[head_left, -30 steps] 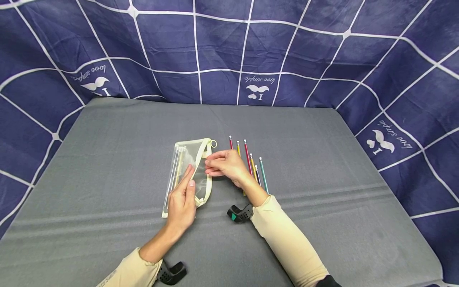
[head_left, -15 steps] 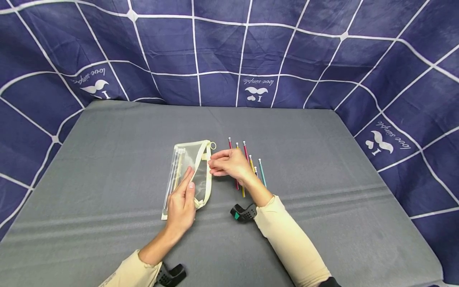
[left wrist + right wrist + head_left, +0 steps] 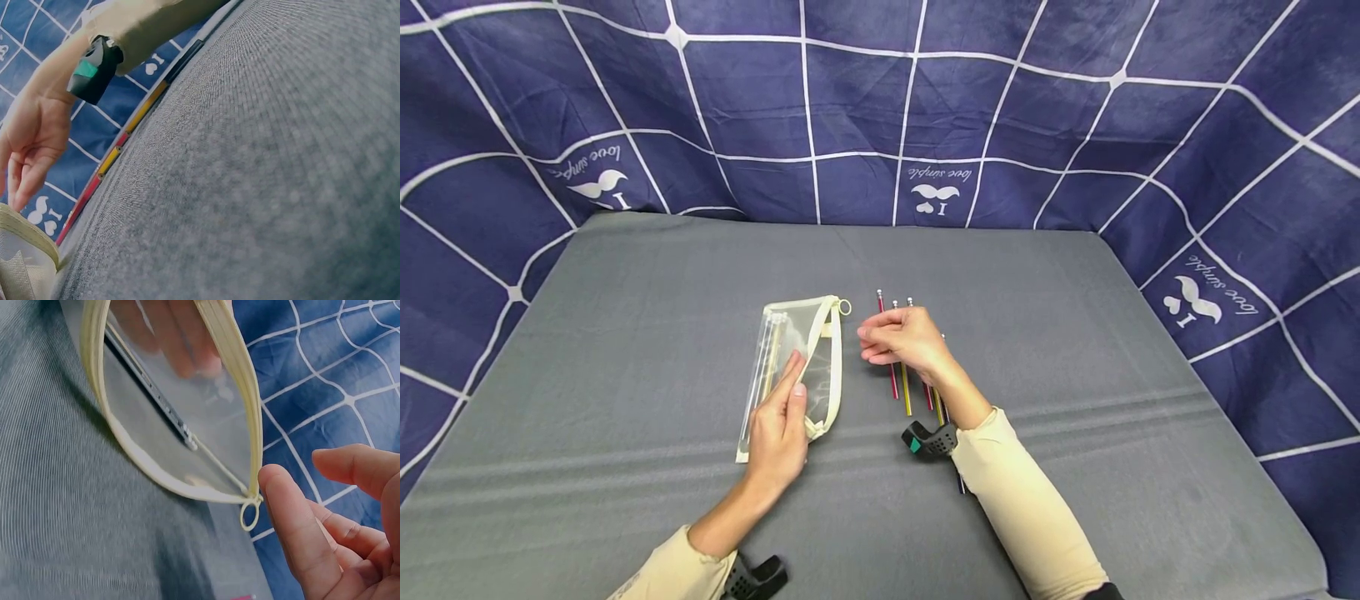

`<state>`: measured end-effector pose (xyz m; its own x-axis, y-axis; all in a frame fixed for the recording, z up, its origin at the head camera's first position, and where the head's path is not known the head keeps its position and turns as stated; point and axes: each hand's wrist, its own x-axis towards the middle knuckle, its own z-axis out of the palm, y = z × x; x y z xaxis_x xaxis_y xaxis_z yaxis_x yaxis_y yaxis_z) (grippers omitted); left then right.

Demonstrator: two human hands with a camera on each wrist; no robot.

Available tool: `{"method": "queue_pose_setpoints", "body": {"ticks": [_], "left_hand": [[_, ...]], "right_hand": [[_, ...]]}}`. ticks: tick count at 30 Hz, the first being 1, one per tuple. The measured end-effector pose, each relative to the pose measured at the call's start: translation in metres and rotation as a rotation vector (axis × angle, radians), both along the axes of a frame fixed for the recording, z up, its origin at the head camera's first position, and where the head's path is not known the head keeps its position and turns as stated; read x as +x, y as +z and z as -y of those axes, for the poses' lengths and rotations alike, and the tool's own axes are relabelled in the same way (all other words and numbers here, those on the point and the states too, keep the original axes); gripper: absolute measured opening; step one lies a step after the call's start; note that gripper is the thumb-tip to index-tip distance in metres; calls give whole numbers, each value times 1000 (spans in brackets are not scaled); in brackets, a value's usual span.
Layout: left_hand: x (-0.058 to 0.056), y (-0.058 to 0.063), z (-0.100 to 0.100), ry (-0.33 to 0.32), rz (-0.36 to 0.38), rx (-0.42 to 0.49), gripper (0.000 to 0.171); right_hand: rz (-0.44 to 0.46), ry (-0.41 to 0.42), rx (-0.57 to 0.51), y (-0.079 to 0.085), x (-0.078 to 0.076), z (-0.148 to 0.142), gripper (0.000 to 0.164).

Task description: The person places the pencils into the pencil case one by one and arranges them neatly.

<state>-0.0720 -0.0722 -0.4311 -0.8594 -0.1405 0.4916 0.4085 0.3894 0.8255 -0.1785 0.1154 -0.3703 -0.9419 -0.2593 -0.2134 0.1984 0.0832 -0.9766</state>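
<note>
My left hand (image 3: 778,437) holds a clear pencil pouch (image 3: 797,310) with cream edging, its thumb at the opening. The zipper side gapes wide, and a ring pull (image 3: 250,515) hangs at the far corner. Through the plastic, slim pencils (image 3: 153,390) show lying lengthwise inside. My right hand (image 3: 898,337) hovers just right of the opening, over loose pencils, its thumb and index finger apart with nothing between them. A red pencil (image 3: 893,379) and a yellow pencil (image 3: 906,396) lie on the cloth beneath it; several more are partly hidden by the right hand and forearm.
A grey cloth-covered table (image 3: 655,333) spreads under everything. Blue curtains (image 3: 865,100) with white grid lines hang along its back and sides. Black wrist mounts (image 3: 928,439) sit at both cuffs.
My right hand has drawn back from the pouch's opening to the right, over the loose pencils. The left hand stays at the pouch, which remains gaping.
</note>
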Motion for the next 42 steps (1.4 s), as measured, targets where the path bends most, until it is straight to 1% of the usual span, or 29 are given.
{"method": "queue_pose_setpoints", "body": {"ticks": [8,16,21,24,29,33,39,42], "left_hand": [[0,-1,0,-4,-5,6,35],[-1,0,1,-10,-8,19,34],[-1,-1,0,-10,-9,18,34],[-1,-1,0,-11,-7,15,34],[-1,-1,1,-6,-9,10,34],[-1,-1,1,-1,-3,8,34],[-1,-1,1,-5,-6,11,34],[-2,-1,1,-5,-13,7,34]], "right_hand": [[20,-36,18,-4,-3,-22,25],[16,-66,44,-5,-4,-45,25],[8,-67,59,-8,-4,-59,26],[19,-64,73,-8,-4,-67,24],[39,-38,119,-7,-5,-80,19],[42,-2,186,-7,-8,-92,17],[111,71,318,-9,-11,-110,18],[142,94,352,-10,-12,-117,18]]}}
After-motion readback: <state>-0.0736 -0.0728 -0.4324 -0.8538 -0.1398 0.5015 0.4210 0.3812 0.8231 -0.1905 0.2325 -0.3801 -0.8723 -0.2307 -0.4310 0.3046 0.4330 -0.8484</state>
